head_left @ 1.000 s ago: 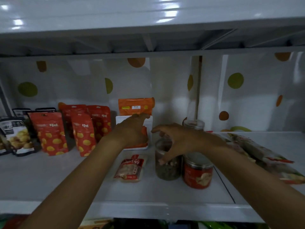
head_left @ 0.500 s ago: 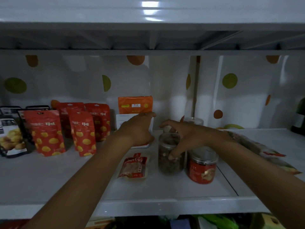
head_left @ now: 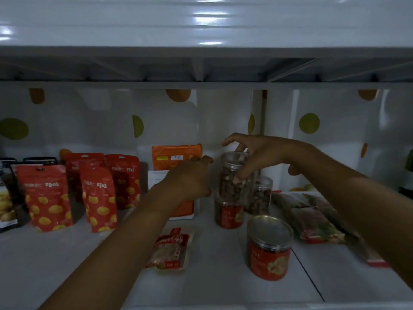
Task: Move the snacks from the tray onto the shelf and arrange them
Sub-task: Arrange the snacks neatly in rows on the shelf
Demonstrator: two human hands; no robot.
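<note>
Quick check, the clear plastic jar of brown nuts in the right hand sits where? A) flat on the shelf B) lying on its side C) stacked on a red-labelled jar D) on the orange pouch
C: the right hand grips the clear plastic jar of brown nuts upright, directly atop a red-labelled jar, not on the white shelf.

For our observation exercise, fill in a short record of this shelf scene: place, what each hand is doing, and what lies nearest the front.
place: white shelf
right hand: grips clear plastic jar of brown nuts from above, on or just over a red-labelled jar
left hand: open, in front of orange and white box
front: red-labelled jar with silver lid; flat red snack packet
left side: red standing pouches
</note>
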